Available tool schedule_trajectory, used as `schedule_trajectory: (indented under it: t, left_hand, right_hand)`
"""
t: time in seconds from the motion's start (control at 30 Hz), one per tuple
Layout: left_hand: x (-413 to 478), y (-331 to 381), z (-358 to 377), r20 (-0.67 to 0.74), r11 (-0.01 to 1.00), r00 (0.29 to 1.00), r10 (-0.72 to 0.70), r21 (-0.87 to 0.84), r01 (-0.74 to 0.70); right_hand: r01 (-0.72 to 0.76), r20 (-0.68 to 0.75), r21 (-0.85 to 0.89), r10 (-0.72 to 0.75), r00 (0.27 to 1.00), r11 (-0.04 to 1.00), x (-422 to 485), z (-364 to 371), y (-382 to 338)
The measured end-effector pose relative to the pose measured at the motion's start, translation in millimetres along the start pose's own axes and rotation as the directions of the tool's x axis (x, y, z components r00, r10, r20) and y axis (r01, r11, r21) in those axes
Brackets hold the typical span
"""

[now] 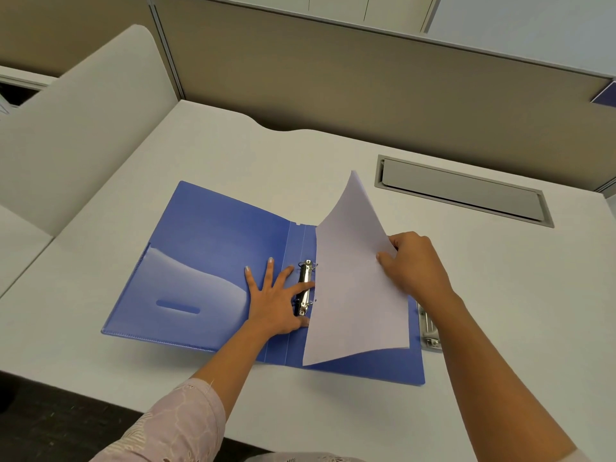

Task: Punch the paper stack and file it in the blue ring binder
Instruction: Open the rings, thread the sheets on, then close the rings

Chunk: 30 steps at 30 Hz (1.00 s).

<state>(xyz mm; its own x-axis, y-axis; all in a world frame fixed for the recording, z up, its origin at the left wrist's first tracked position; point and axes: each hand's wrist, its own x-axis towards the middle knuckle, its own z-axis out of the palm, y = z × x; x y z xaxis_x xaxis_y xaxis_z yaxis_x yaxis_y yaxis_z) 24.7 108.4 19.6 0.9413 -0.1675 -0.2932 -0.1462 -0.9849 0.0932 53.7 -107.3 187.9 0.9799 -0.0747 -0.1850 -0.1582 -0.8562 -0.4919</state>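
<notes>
White paper stack (356,288) slopes to rings (305,273) (right hand (413,261) grips outer edge).

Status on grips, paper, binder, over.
Left grip flat on open blue ring binder, fingertip at rings. Right grip holds paper stack, punched edge at rings, far corner raised. Nothing else obstructing.

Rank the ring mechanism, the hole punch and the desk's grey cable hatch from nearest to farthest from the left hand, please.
1. Ring mechanism: touched by the left hand, at the binder spine.
2. Hole punch: beside the binder's right edge, partly hidden.
3. Cable hatch: far right, toward the desk's back.
</notes>
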Motion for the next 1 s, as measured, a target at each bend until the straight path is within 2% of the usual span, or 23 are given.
schedule_trajectory:
  t: [0.27, 0.53, 1.0]
  left_hand:
    - [0.2, -3.2, 4.0, -0.017, 1.0, 1.0, 0.012, -0.005, -0.012]
    - [1.6, -5.0, 7.4, -0.072, 0.999, 0.997, 0.03, -0.02, -0.031]
    - [4.1, -7.2, 12.5, -0.102, 0.999, 0.994, 0.034, -0.03, -0.037]
  right_hand:
    - [-0.016, 0.01, 0.046, 0.016, 1.0, 0.999, -1.8, -0.2, 0.3]
    - [-0.114, 0.053, 0.146, 0.108, 0.993, 0.983, -5.7, -0.6, 8.9]
    - [-0.321, 0.207, 0.387, 0.258, 0.944, 0.864, 2.1, -5.7, 23.0]
